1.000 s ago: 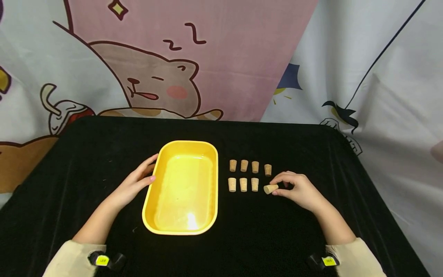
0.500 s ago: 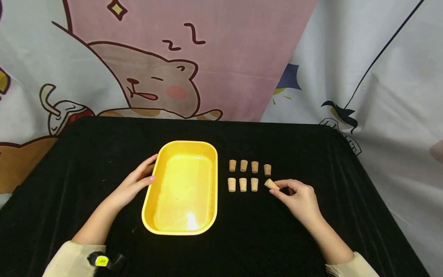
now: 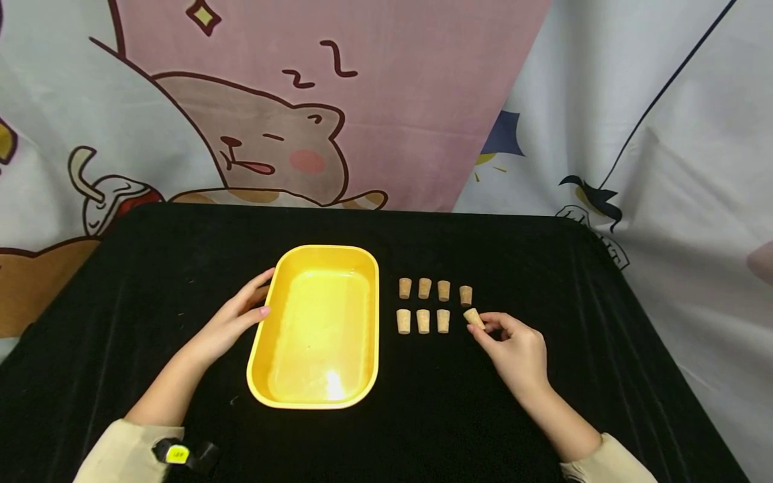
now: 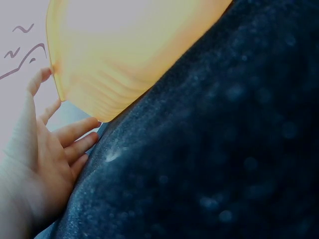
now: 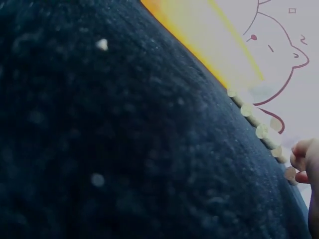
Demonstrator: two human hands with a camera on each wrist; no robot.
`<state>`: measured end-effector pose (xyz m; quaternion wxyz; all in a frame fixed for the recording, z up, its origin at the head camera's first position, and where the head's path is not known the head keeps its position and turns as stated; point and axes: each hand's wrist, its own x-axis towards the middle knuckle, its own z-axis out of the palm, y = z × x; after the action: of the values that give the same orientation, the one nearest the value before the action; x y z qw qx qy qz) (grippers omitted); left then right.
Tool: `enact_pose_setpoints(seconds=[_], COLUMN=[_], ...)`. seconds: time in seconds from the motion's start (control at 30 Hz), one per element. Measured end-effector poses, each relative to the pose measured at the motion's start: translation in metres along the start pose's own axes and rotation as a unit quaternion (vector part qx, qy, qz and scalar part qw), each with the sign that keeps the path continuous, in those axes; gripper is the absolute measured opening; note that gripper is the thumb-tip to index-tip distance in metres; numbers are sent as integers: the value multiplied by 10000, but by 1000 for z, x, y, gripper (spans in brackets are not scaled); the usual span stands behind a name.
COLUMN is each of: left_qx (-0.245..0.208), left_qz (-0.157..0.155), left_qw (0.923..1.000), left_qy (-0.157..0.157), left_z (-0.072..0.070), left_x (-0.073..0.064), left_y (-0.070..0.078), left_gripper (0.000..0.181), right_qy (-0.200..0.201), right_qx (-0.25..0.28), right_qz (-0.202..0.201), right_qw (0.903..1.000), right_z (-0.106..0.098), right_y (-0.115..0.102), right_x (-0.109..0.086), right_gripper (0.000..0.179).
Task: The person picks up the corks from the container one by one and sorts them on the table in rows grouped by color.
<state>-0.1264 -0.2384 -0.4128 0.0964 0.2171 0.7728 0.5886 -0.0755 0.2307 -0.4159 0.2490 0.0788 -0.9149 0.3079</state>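
A tapered cork stopper (image 3: 474,318) is pinched between the thumb and fingers of my right hand (image 3: 516,349), tilted at the near row's right end. To its left stand two rows of similar corks, the near row (image 3: 423,321) and the far row (image 3: 425,289), all apart from one another. My left hand (image 3: 237,318) rests against the left side of a yellow rectangular tray (image 3: 254,365). In the left wrist view that hand's fingers (image 4: 75,132) are spread, fingertips at the tray's wall. At the right wrist view's edge, part of my right hand (image 5: 305,159) shows beside the corks.
A black cloth (image 3: 435,416) covers the table. Behind it hangs a printed curtain (image 3: 410,100) with a cartoon bear. The tray stands left of the corks, its inside facing up with nothing in it.
My right hand has turned the pinched cork from lying nearly sideways to a steeper tilt, while the wrist swung slightly toward me. The left hand and tray stay put.
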Motion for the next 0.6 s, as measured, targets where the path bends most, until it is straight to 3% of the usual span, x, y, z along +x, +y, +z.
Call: enact_pose_setpoints(seconds=[0.23,0.6], left_qx=[-16,-22], left_qz=[49,10], left_qw=[10000,10000], left_qy=[-1,-9], left_z=[0,0], left_x=[0,0], left_y=[-1,0], left_gripper=[59,59], right_qy=[96,-195], right_qx=[-15,-174], right_qz=[-193,-253], right_qw=[9998,9993], right_z=[4,9], right_y=[1,1], right_x=[-1,-1], right_gripper=[21,26])
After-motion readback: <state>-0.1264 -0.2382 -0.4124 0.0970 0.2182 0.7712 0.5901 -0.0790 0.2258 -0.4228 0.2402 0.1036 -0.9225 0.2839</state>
